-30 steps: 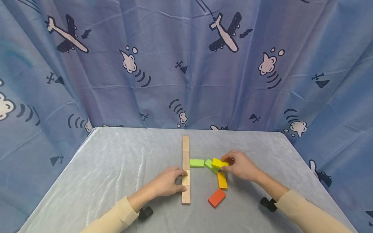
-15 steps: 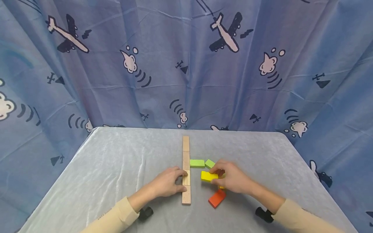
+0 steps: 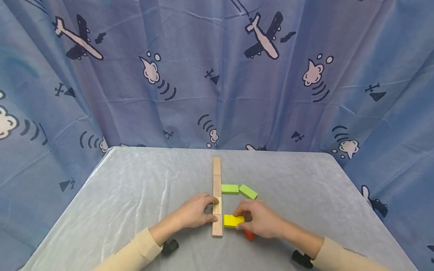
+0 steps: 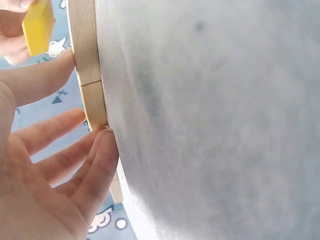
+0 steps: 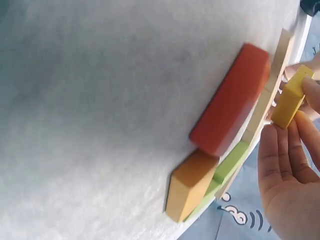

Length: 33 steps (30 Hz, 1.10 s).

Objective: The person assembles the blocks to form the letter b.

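Observation:
My right hand pinches a yellow block between thumb and fingers, just right of the near end of a row of plain wooden blocks. In the right wrist view the held yellow block is raised off the cloth. My left hand rests its thumb and fingertips on the row's nearer blocks, fingers extended rather than curled in the left wrist view. Two green blocks, one against the row and one slanted, lie beyond the right hand. A red block is partly hidden beneath that hand.
An orange-yellow block touches the red one in the right wrist view; the right hand mostly covers it from the head. Grey cloth covers the table. A blue patterned curtain hangs behind it.
My right hand has carried the yellow block from above the slanted green block leftward and nearer, to beside the wooden row. My left hand has stayed in place.

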Each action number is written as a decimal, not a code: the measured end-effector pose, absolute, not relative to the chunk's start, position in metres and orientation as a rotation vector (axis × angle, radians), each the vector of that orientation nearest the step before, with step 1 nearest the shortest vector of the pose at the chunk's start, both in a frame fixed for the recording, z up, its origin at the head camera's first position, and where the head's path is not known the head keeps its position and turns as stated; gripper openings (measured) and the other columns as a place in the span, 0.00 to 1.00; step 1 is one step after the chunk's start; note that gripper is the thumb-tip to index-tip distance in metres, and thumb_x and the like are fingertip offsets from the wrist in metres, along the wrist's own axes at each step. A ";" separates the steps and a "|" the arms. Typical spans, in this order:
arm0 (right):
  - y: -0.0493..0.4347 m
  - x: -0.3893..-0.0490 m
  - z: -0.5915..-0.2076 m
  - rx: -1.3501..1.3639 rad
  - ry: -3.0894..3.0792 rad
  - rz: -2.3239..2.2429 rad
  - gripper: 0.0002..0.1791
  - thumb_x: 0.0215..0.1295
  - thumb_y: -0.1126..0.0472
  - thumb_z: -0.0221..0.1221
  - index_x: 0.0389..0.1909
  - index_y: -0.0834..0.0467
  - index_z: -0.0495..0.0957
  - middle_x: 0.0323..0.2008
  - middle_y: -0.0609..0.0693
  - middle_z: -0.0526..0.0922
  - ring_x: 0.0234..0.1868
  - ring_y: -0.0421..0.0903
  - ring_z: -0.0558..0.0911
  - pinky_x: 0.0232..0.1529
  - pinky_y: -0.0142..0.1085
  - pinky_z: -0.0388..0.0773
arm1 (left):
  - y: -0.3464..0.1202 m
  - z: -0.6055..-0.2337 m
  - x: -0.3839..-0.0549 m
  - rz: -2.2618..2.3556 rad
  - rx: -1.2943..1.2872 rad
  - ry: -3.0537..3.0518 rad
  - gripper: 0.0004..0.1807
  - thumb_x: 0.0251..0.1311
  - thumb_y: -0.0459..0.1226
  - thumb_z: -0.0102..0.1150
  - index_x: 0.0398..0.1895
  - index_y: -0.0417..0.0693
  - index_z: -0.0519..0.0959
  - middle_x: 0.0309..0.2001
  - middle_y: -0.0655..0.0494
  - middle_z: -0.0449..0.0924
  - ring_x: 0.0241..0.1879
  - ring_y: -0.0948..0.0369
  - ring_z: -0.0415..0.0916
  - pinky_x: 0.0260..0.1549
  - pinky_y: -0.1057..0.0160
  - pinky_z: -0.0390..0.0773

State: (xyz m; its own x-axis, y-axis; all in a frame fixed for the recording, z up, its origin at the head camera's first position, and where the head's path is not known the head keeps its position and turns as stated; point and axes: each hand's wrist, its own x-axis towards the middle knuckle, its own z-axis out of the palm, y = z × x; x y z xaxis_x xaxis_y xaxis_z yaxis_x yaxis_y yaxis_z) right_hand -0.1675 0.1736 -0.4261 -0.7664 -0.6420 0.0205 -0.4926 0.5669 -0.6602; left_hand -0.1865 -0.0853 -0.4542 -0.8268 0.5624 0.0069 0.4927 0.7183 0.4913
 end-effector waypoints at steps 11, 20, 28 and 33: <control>0.168 -0.163 -0.431 -0.906 2.509 -0.925 0.13 0.57 0.59 0.74 0.43 0.51 0.86 0.38 0.36 0.79 0.38 0.37 0.76 0.42 0.34 0.77 | -0.085 -0.454 -0.186 0.747 0.862 2.769 0.26 0.58 0.46 0.73 0.58 0.46 0.80 0.49 0.55 0.79 0.45 0.59 0.74 0.48 0.57 0.76; 0.167 -0.161 -0.436 -0.909 2.496 -0.889 0.14 0.56 0.59 0.75 0.43 0.53 0.86 0.37 0.37 0.78 0.36 0.37 0.76 0.38 0.31 0.75 | -0.086 -0.454 -0.185 0.764 0.865 2.766 0.26 0.57 0.45 0.74 0.57 0.46 0.80 0.49 0.55 0.79 0.46 0.59 0.74 0.47 0.57 0.76; 0.167 -0.159 -0.440 -0.951 2.518 -0.864 0.13 0.56 0.59 0.75 0.42 0.52 0.86 0.36 0.37 0.77 0.35 0.36 0.75 0.37 0.31 0.75 | -0.086 -0.454 -0.185 0.744 0.879 2.773 0.26 0.57 0.45 0.74 0.57 0.45 0.81 0.49 0.55 0.79 0.47 0.58 0.75 0.49 0.56 0.77; 0.167 -0.158 -0.440 -0.953 2.520 -0.856 0.14 0.56 0.58 0.75 0.42 0.52 0.86 0.36 0.37 0.77 0.35 0.36 0.75 0.37 0.31 0.74 | -0.086 -0.454 -0.185 0.748 0.866 2.772 0.26 0.58 0.45 0.73 0.58 0.46 0.80 0.50 0.55 0.79 0.49 0.57 0.76 0.50 0.56 0.77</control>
State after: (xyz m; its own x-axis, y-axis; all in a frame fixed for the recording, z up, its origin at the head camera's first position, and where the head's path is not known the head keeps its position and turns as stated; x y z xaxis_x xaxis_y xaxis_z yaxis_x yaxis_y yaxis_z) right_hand -0.1584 0.1667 -0.4400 -0.7291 -0.6801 -0.0768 -0.4924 0.5991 -0.6313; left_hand -0.1855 -0.0863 -0.4536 -0.8240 0.5665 0.0115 0.4954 0.7103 0.5001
